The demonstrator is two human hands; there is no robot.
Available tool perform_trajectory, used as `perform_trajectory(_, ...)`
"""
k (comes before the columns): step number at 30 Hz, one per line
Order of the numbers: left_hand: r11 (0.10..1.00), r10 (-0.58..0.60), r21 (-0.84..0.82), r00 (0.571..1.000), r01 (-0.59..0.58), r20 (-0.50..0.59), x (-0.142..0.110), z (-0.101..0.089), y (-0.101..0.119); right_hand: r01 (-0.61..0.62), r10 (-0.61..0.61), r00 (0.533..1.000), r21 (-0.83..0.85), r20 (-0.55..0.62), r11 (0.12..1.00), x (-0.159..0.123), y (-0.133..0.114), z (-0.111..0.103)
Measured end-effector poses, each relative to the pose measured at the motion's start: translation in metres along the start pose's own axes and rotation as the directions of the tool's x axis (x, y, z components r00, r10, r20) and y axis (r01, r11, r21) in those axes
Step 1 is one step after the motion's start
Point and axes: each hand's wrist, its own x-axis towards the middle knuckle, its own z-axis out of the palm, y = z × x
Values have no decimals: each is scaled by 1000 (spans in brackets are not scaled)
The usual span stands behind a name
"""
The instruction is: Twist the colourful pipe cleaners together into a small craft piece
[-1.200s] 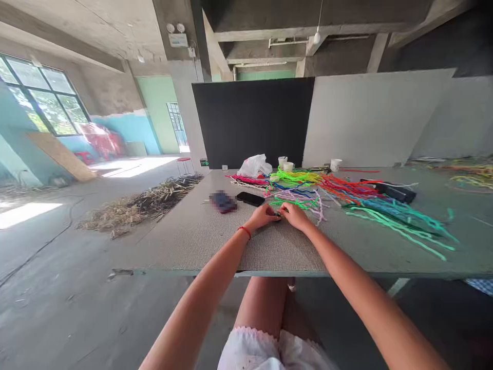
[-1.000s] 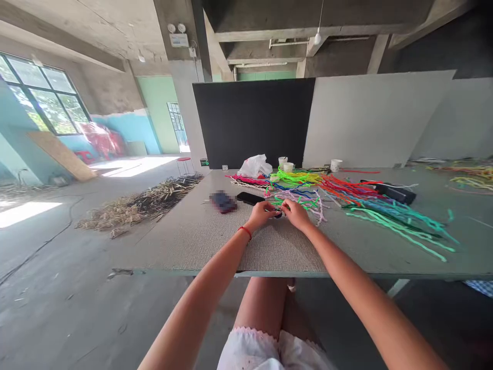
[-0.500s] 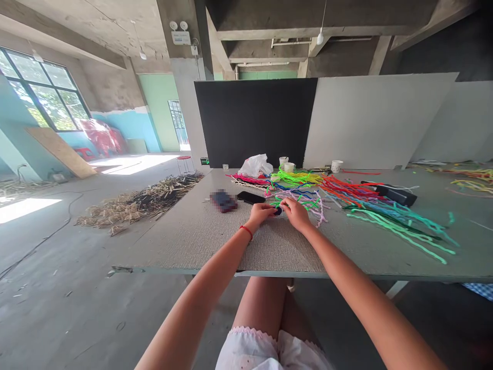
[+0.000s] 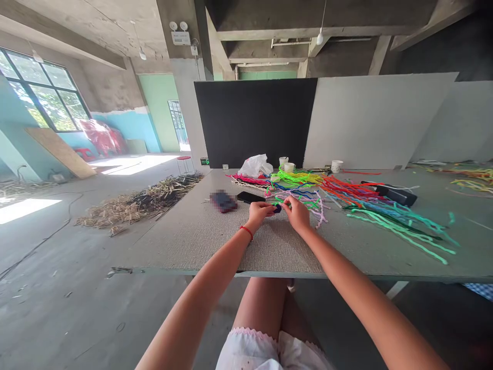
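Fingers of my left hand (image 4: 261, 213) pinch a small dark blue piece (image 4: 278, 208), whose exact kind is too small to make out. Close on its right, my right hand (image 4: 296, 211) has thumb and forefinger pressed together, with what looks like a thin pale strand between them. Both hands are just above the table, close to each other. Lilac and green fuzzy pipe cleaners (image 4: 319, 205) lie right behind and beside my right hand. Beyond my left hand rests a black phone (image 4: 251, 197).
More pipe cleaners, red (image 4: 346, 189) and mint green (image 4: 400, 232), spread over the table (image 4: 177, 246) to the right. A blurred dark object (image 4: 223, 201) lies left of the phone. Farther back are a white plastic bag (image 4: 256, 165), paper cups (image 4: 336, 166) and a black box (image 4: 396, 195).
My two hands have shifted only slightly, the left one a little up and left. The dark blue piece stays between them, and the things on the table have not moved.
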Motion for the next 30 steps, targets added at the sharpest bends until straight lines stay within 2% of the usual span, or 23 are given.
perform_trajectory(6, 996, 87, 42, 991, -83, -106, 0, 6, -8, 81, -82, 997, -143, 2, 986, -3, -8, 1)
perform_trajectory(14, 975, 195, 155, 954, -162, -229, -1, 12, -14, 228, -201, 973, -355, 112, 907, -7, -22, -2)
perform_trajectory(20, 949, 235, 273, 931, -157, -280, 3, 9, -17, 246, -178, 962, -376, 207, 893, -10, -28, 4)
perform_trajectory(22, 960, 219, 230, 936, -157, -276, 3, 10, -18, 254, -176, 956, -368, 233, 894, -10, -28, 4)
perform_trajectory(25, 988, 157, 49, 948, -149, -277, 3, 12, -16, 261, -178, 951, -353, 252, 899, -11, -28, 3)
perform_trajectory(30, 976, 52, -193, 973, -97, -223, -1, 16, -8, 228, -160, 963, -340, 216, 912, -11, -24, 4)
